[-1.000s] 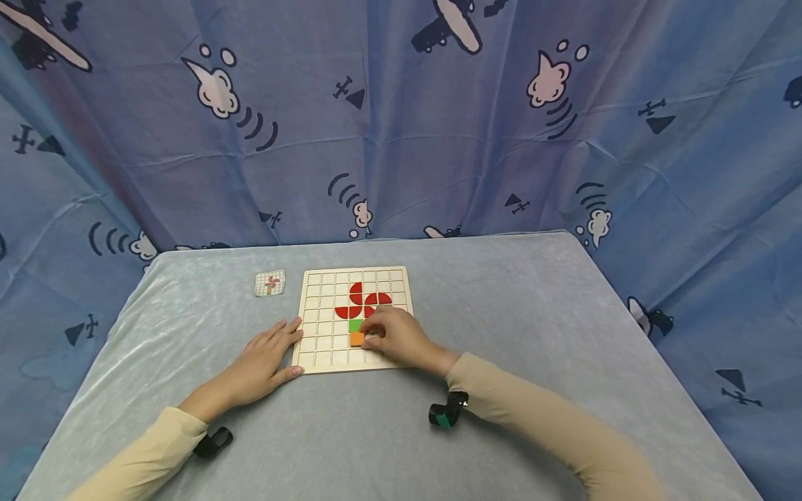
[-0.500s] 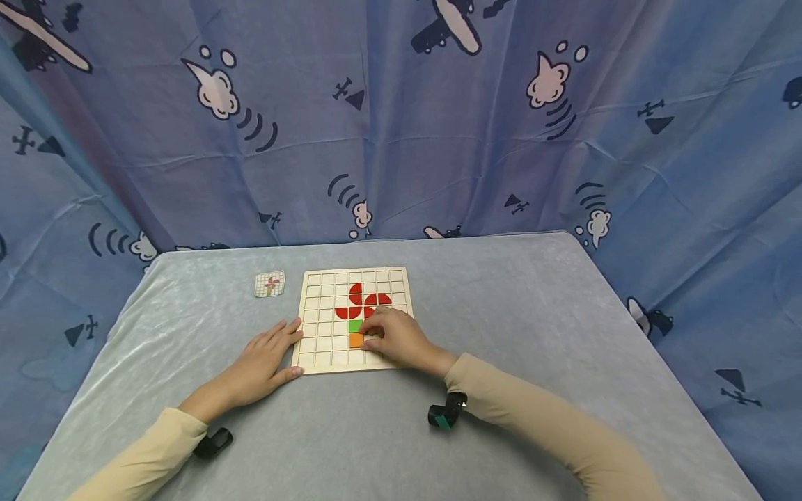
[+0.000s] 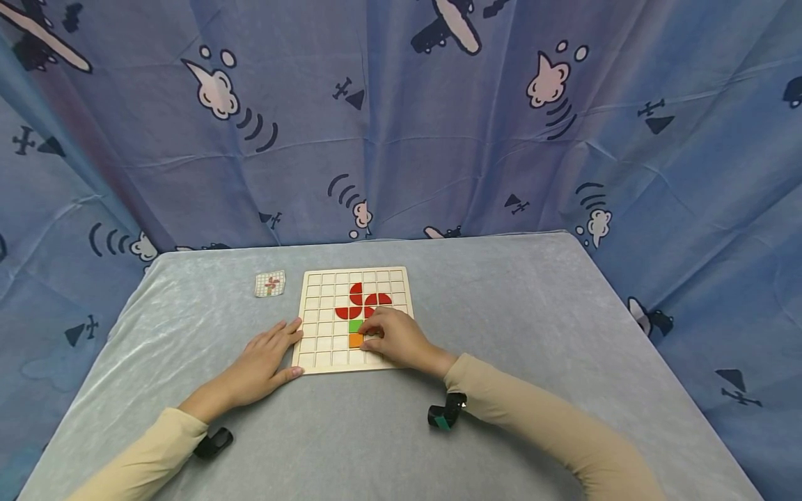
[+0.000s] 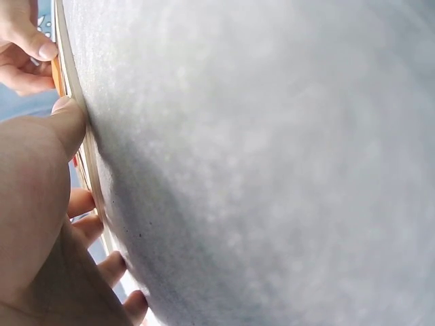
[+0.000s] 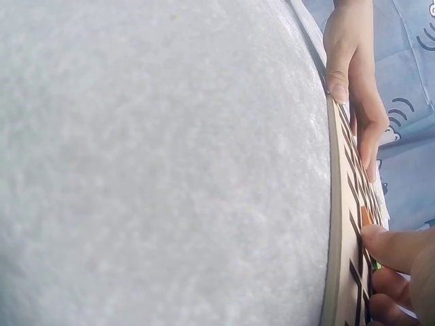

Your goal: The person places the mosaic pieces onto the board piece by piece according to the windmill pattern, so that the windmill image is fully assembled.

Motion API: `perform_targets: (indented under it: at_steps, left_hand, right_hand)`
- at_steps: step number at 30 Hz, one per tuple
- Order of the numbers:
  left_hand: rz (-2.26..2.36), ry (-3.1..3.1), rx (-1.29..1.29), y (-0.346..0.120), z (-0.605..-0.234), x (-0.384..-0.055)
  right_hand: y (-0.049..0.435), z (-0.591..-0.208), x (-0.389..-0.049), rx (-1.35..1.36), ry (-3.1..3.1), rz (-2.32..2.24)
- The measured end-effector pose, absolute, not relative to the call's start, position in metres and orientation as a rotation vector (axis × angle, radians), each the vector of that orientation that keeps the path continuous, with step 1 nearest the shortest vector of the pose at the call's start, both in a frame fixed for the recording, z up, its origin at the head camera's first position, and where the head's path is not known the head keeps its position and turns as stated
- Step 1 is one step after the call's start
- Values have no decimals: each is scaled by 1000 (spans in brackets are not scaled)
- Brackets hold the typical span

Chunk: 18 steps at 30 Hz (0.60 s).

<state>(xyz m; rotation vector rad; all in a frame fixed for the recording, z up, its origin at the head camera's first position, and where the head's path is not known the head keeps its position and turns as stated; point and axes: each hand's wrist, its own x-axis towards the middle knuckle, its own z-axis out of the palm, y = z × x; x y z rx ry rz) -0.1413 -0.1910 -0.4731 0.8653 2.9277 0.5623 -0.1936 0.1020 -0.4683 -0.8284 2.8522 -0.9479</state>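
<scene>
A wooden grid board (image 3: 322, 339) lies on the cloth-covered table. Red curved-edge tiles (image 3: 356, 312) form a pinwheel in its cells, with a green square tile (image 3: 355, 325) below them. Under the green tile is an orange square tile (image 3: 356, 341), pinched at its right side between thumb and fingers of my right hand (image 3: 404, 337). That hand covers some cells on the board's right. My left hand (image 3: 263, 358) rests at the board's left edge, fingers spread; the left wrist view shows the thumb (image 4: 66, 115) and fingertips along the rim.
A small pattern card (image 3: 270, 284) with a printed grid and a similar red figure lies left of the board's far corner. Pale cloth (image 3: 501, 299) covers the table. Behind its far edge hangs a blue printed curtain (image 3: 401, 160).
The orange tile has shifted very slightly left and toward me under my right fingertips. My left hand and the board stay where they were.
</scene>
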Motion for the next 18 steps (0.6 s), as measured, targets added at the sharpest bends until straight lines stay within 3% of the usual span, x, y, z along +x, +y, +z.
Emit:
perform_targets:
  at_steps: [18]
  left_hand:
    - [553, 2928, 861, -191, -474, -143]
  right_hand:
    - [104, -466, -193, -866, 2856, -960]
